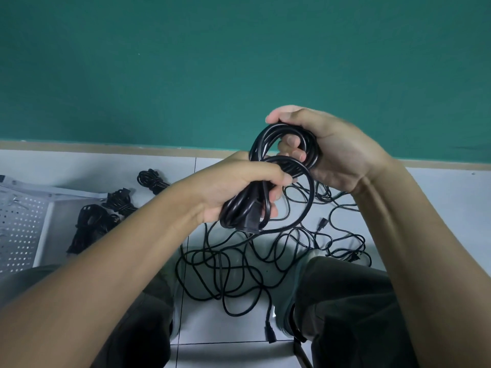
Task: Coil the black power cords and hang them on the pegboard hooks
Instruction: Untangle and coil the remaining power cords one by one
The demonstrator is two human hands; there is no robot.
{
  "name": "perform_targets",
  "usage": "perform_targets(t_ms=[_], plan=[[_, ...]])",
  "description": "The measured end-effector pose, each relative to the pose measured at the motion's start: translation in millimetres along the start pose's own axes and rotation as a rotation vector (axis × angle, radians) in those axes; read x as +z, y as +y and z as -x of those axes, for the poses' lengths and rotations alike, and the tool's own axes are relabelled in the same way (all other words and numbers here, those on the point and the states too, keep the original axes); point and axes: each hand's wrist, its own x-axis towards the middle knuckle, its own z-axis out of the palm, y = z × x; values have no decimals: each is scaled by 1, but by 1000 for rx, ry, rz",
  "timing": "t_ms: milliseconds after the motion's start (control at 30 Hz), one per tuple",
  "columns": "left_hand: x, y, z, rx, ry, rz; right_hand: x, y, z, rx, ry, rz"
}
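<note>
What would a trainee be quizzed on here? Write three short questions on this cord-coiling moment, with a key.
1. True or false: both hands grip the same coiled cord.
2. Where do the finished bundles lie? A beside the pegboard, B on a lap.
3. What lies loose on the floor between the knees?

Key: 1 true: left hand and right hand both hold it. 2 A. 3 A tangle of cords.

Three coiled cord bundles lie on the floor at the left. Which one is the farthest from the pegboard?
The bundle nearest the green wall. It lies apart on the floor tiles, while the middle bundle and the large bundle sit close beside the white pegboard.
</note>
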Motion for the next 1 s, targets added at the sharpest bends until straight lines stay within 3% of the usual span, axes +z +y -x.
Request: perform_targets(t_ms=[133,300,567,733,833,1000], plan=[[6,-1,-3,-33,-55,176,2,1,0,4,-2,21],[4,-4,-5,-110,-150,220,12,5,-2,47,169,104],[13,-12,-5,-150,-155,331,18,0,-3,12,259,479],[15,-13,-9,-85,-136,325,7,4,-4,5,288,384],[15,-8,-9,-13,-62,319,4,12,-8,-47,279,290],[6,-4,-12,96,195,230,9,31,-13,-58,252,222]])
